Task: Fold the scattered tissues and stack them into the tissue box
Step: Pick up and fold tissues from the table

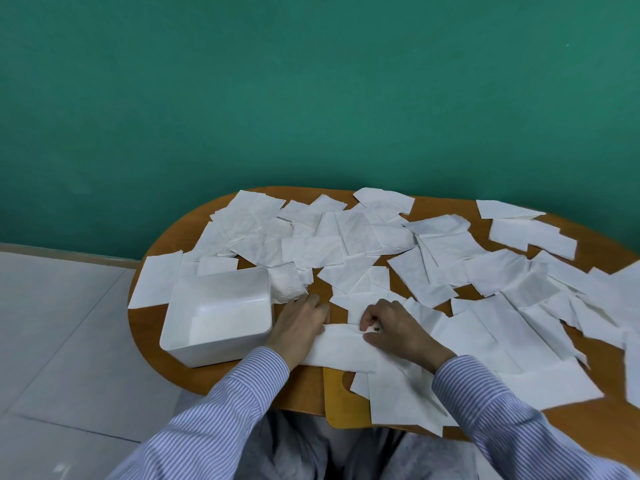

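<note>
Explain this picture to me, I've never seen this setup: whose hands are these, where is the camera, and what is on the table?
There is no machine: a person in a striped shirt wears one camera on the head, looking down. The left hand lies flat on a long white tissue being folded; the right hand pinches its upper edge. The open white plastic tissue box sits left of the hands on the rounded brown wooden table. Many loose white tissues lie scattered, overlapping, across the table.

White tissues lie scattered flat beside an open white tissue box.
</note>
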{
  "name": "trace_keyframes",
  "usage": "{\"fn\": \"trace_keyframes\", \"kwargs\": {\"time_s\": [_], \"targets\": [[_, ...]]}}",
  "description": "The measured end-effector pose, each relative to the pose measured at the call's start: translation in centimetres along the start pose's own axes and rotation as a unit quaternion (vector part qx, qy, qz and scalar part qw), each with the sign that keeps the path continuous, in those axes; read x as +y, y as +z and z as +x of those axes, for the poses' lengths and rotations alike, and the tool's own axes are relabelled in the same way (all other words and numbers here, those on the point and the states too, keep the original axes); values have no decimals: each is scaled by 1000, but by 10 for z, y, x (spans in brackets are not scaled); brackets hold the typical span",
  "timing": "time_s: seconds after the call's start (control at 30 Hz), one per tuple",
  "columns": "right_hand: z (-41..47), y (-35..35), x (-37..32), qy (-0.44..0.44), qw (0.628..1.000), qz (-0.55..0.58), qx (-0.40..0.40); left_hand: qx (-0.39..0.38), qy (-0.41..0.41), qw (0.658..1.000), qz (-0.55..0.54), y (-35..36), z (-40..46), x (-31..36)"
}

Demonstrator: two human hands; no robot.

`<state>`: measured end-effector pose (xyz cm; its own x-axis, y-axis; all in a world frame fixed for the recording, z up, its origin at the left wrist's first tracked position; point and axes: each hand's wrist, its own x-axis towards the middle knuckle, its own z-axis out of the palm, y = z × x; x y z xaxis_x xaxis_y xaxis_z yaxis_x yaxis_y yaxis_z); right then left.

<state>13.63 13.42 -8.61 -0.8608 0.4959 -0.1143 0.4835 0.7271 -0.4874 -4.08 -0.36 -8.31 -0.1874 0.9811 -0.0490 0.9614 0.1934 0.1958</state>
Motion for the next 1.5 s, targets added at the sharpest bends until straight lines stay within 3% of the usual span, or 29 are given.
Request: {"fn": "trace_keyframes", "kwargs": {"time_s": [0.23, 0.4, 0.6, 0.83, 1.0, 1.23, 1.5], "targets": [[-1, -7, -4, -14, 999, 37, -3, 38, -24, 996, -80, -12, -15, 12], [-11, -34, -8, -37, 990, 135, -8, 43, -66, 969, -233, -26, -26, 19], [-23, -69, -24, -58, 986, 158, -7, 101, -75, 941, -313, -50, -42, 25], [-30, -95, -62, -107, 985, 132, -41, 125, -49, 937, -323, -85, -72, 16], [-16, -93, -94, -140, 984, 111, -17, 138, -67, 939, -309, -104, -96, -8], [17, -71, -156, -153, 977, 148, -26, 165, -144, 943, -251, -130, -131, -68], [58, -26, -187, -136, 982, 123, -38, 145, -190, 945, -224, -113, -146, -121]]}}
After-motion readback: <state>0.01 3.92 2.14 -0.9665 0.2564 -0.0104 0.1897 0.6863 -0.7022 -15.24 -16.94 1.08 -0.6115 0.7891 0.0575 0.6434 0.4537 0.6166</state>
